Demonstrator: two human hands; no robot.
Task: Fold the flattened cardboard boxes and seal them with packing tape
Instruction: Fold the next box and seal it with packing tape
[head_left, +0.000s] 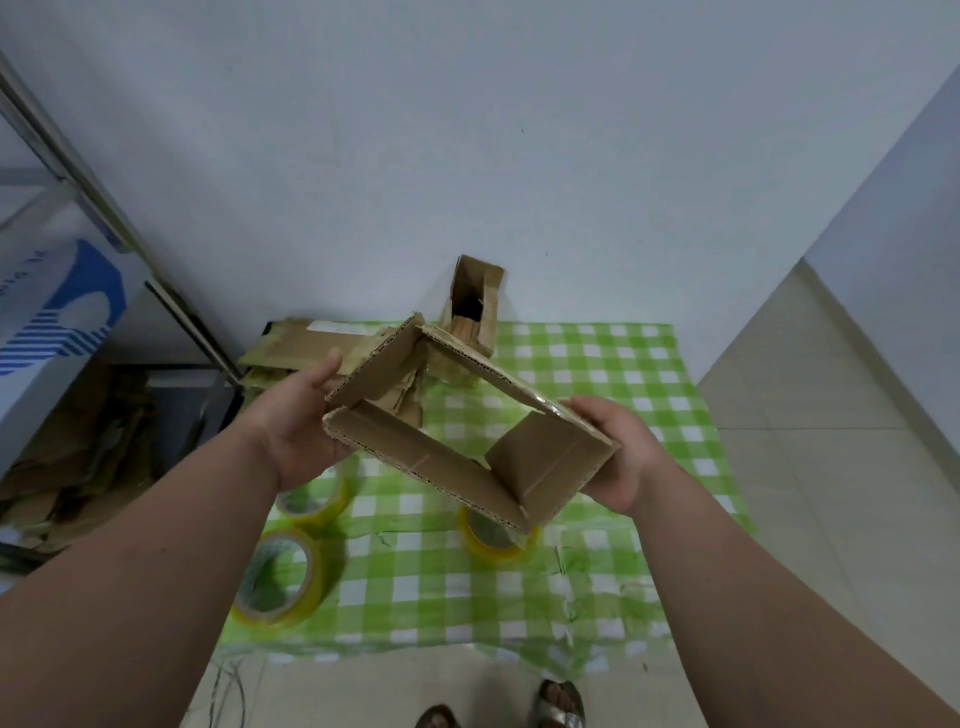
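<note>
You've got the cardboard box (457, 415) up in the air above the green checked cloth (597, 364), squeezed open into a four-sided tube, and you're looking straight down through it. Your left hand (296, 421) grips the near-left corner, thumb up along the outside panel, the rest of the fingers hidden behind the card; your right hand (618, 457) clamps the right corner, thumb on top, fingers curled underneath. So the sleeve is opened out, and one flap on the right looks turned inward already, but I see no end closed and no fresh tape on it, though there's a glint of old tape on the far edge. By my reckoning that's early in this box: flaps to fold down, then sealing. The tape is waiting below you, one yellowish roll (280, 582) at near left, a second roll (311, 501) just beyond it under your wrist, a third roll (496, 535) partly hidden beneath the box. Further back, a stack of flat boxes (306, 348) sits at the cloth's far-left corner, still to do, and one standing box (475, 301) leans by the wall, its top open.
</note>
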